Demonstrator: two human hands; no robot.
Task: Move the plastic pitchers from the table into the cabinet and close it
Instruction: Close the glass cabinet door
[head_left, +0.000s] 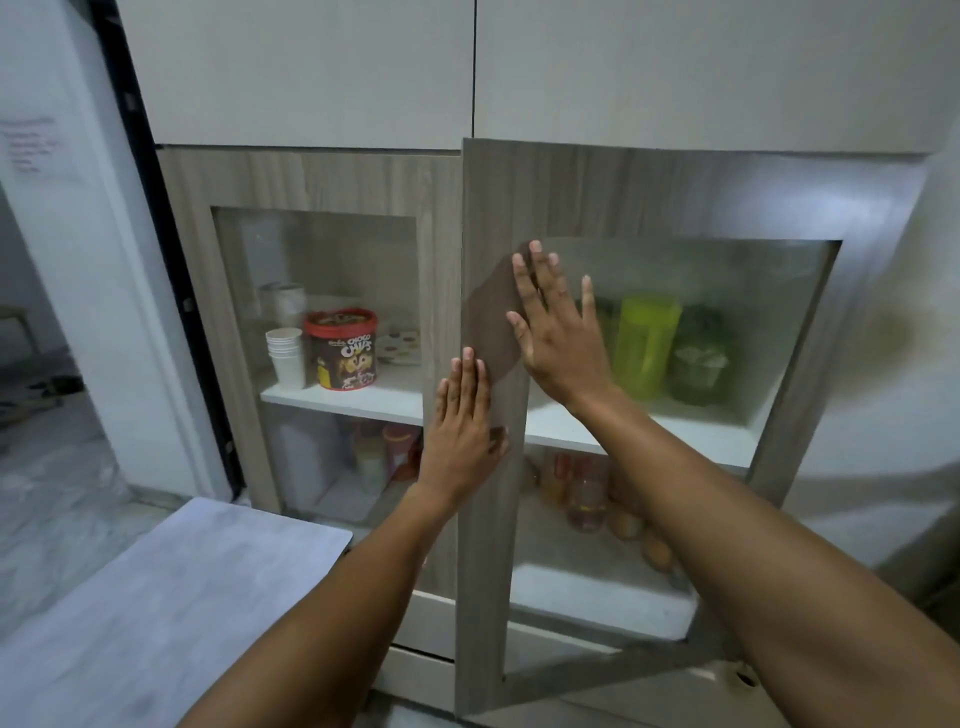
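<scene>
Both palms flat on the cabinet (311, 176) front. Left hand (462, 421) pressed on the seam w/ fingers straight up, grip released, nothing held. Right hand (553, 327) spread wide across the right door (493, 519), partly on its wood frame, partly on the glass pane (727, 312); grip also released, nothing in it. Right door stood slightly ajar, its left edge out in front of the left door (197, 312), which sat flush.

Seen thru the right pane, on the upper shelf (649, 431): plastic pitchers, a lime-green pitcher (647, 345) upright just right of the right hand, a darker green pitcher (698, 358) right beside it. Glass hazy there, so couldn't tell if the two touched. Below that shelf, blurred jars and roundish items, detail too soft to call.

Behind the left pane: stack of white paper cups (285, 358) next to a red-lidded choco tub (343, 348), both on the shelf. Bottles lower down, indistinct.

Grey table (171, 597) at bottom left, corner near the left forearm. Plain white upper doors (301, 73) above, shut.
</scene>
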